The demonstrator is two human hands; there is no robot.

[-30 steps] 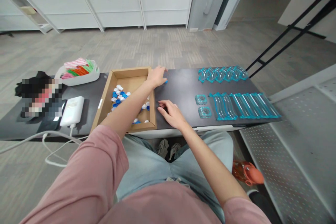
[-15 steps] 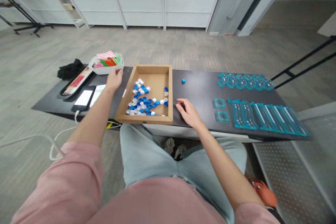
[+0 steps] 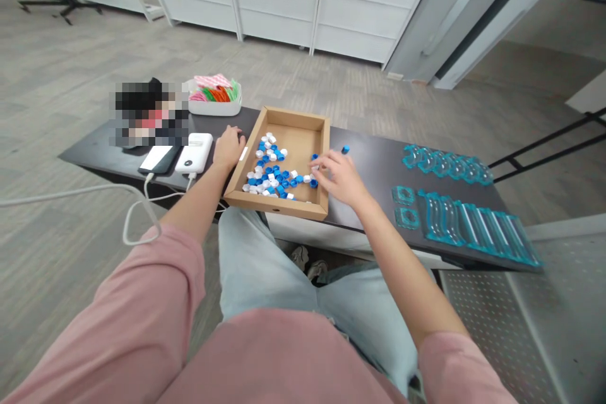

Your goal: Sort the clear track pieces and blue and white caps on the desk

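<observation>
A shallow cardboard tray [image 3: 294, 121] on the black table [image 3: 374, 167] holds several small blue and white hexagonal pieces [image 3: 273, 173]. My left hand [image 3: 228, 146] rests on the table just left of the tray's side wall, fingers curled loosely, nothing visible in them. My right hand [image 3: 338, 177] reaches over the tray's right wall with fingers bent, and a white piece [image 3: 313, 168] sits at its fingertips. One loose blue piece [image 3: 345, 149] lies on the table beyond that hand.
A white tub of coloured strips [image 3: 215, 96] stands at the back left. A phone [image 3: 156, 160] and a white power bank [image 3: 194, 153] with cables lie left of the tray. Clear turquoise plastic parts [image 3: 466, 218] fill the table's right side.
My left hand came back from the white tub to the tray's left side. My right hand moved from the table into the tray's right edge. The camera view swung left.
</observation>
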